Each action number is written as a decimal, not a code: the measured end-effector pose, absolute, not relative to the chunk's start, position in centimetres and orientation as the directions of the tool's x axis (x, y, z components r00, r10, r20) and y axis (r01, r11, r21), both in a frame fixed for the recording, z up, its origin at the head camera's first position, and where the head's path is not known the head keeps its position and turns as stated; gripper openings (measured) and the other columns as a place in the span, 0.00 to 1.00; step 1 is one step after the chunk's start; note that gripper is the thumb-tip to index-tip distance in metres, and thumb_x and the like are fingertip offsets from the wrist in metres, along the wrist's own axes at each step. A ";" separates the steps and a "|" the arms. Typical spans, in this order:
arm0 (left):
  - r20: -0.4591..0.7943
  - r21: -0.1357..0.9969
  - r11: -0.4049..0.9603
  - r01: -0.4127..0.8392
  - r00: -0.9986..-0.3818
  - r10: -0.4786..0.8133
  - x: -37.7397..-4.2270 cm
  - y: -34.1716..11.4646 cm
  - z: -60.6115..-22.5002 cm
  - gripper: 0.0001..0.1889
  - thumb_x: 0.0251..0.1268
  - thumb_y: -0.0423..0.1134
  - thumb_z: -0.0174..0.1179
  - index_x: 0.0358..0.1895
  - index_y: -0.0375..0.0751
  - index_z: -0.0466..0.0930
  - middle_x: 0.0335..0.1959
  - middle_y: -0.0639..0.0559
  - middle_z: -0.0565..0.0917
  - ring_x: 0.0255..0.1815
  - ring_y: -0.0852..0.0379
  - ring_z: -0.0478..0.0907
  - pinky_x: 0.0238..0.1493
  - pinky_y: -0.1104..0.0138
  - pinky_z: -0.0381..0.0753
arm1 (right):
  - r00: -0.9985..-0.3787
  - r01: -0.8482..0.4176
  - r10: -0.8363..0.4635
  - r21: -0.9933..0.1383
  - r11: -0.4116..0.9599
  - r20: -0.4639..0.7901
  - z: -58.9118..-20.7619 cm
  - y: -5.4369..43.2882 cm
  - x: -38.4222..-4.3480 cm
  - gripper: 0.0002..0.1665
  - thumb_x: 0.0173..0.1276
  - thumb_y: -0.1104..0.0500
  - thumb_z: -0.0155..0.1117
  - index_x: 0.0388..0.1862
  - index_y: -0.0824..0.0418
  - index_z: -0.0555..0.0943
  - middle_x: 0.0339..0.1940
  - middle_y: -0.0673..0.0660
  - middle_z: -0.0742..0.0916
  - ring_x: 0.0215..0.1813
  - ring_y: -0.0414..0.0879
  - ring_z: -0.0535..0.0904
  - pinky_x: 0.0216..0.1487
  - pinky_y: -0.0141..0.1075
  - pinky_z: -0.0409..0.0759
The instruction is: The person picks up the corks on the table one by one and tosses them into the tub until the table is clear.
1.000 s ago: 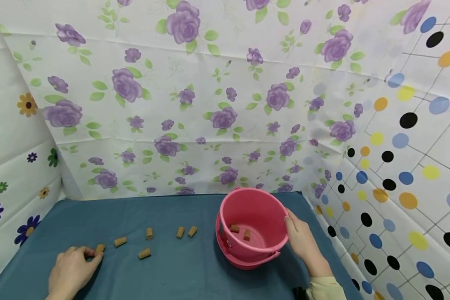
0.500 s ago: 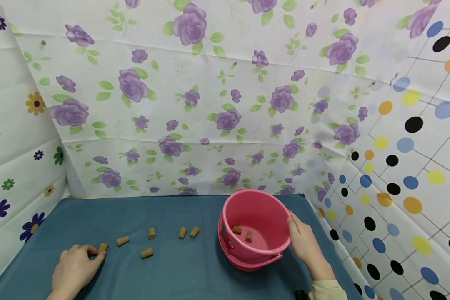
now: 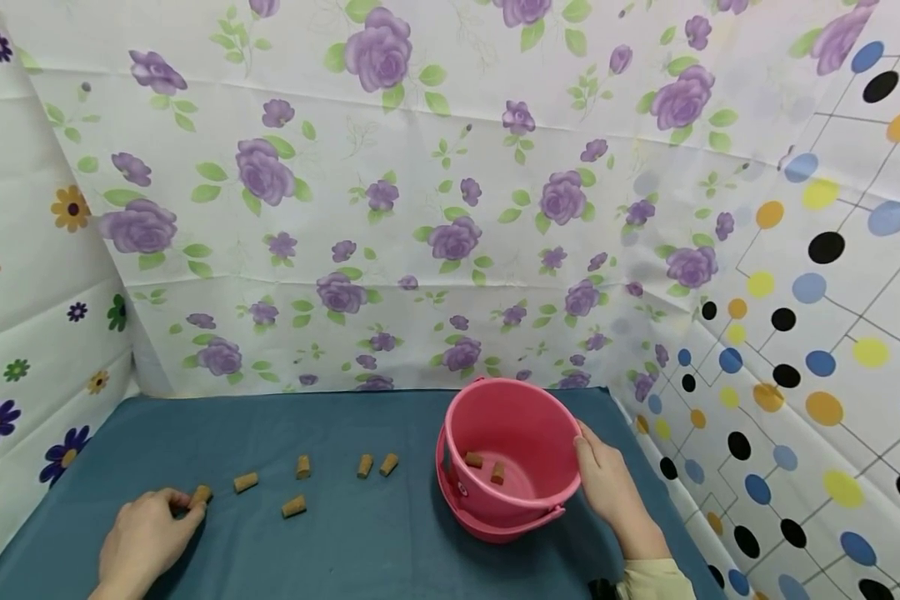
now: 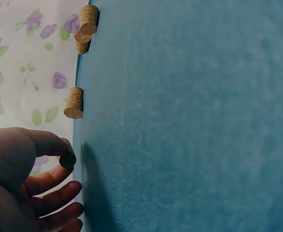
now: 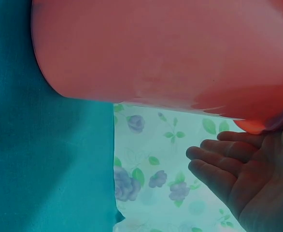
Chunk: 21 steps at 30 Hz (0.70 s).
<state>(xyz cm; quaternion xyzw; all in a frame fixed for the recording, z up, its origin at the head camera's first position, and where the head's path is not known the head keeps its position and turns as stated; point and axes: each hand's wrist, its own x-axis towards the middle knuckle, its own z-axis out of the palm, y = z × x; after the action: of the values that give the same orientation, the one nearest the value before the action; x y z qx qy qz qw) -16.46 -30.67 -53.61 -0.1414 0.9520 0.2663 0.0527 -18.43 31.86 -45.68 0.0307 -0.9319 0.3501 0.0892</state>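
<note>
**Left hand pinches a cork, right hand holds a bucket**

In the head view, the hands are well apart. The left hand is at eight o'clock, with its thumb and finger squeezing the cork. The pink bucket is near five o'clock, and the right hand grips its rim on the three o'clock side. Two corks lie inside. Five other corks lie on the blue surface near seven o'clock.

In the left wrist view, the pinched cork looks dark, near eight o'clock.

In the right wrist view, the bucket fills twelve o'clock. The right hand's fingers stretch out at four o'clock.
</note>
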 end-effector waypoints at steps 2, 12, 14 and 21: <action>-0.171 0.495 0.815 -0.302 -0.953 -0.250 -16.4 -30.6 -53.4 0.18 0.71 0.47 0.69 0.45 0.31 0.86 0.37 0.40 0.83 0.36 0.43 0.81 0.38 0.46 0.81 | -0.982 -0.118 0.007 -0.647 0.753 0.187 -45.7 31.9 -18.4 0.34 0.92 0.47 0.38 0.85 0.65 0.63 0.74 0.68 0.80 0.74 0.64 0.77 0.71 0.64 0.74; -0.133 0.492 0.816 -0.302 -0.953 -0.273 -16.6 -29.9 -52.8 0.20 0.71 0.47 0.70 0.47 0.29 0.86 0.37 0.40 0.83 0.37 0.42 0.81 0.40 0.45 0.81 | -0.979 -0.130 0.003 -0.639 0.758 0.203 -45.7 31.8 -18.4 0.34 0.92 0.48 0.39 0.85 0.67 0.63 0.74 0.69 0.79 0.73 0.65 0.77 0.70 0.64 0.74; -0.117 0.492 0.819 -0.294 -0.955 -0.272 -16.6 -29.6 -52.6 0.21 0.71 0.48 0.70 0.47 0.28 0.86 0.37 0.40 0.83 0.38 0.42 0.81 0.40 0.45 0.81 | -0.979 -0.129 0.005 -0.638 0.759 0.204 -45.7 31.8 -18.4 0.34 0.92 0.48 0.39 0.85 0.67 0.64 0.74 0.69 0.79 0.74 0.65 0.77 0.70 0.64 0.74; -0.088 0.520 0.814 -0.259 -0.964 -0.251 -16.6 -28.1 -51.2 0.23 0.72 0.50 0.69 0.50 0.27 0.86 0.42 0.37 0.84 0.43 0.37 0.81 0.43 0.42 0.81 | -0.981 -0.116 0.012 -0.643 0.757 0.191 -45.7 31.8 -18.5 0.34 0.92 0.47 0.38 0.85 0.67 0.64 0.74 0.68 0.80 0.74 0.64 0.77 0.71 0.64 0.74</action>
<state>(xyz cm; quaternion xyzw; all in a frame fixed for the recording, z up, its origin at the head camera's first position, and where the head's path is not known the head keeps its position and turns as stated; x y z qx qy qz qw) -16.62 -28.11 -51.24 -0.1339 0.9524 0.2739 0.0076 -18.51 31.76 -45.71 0.0277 -0.9328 0.3473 0.0922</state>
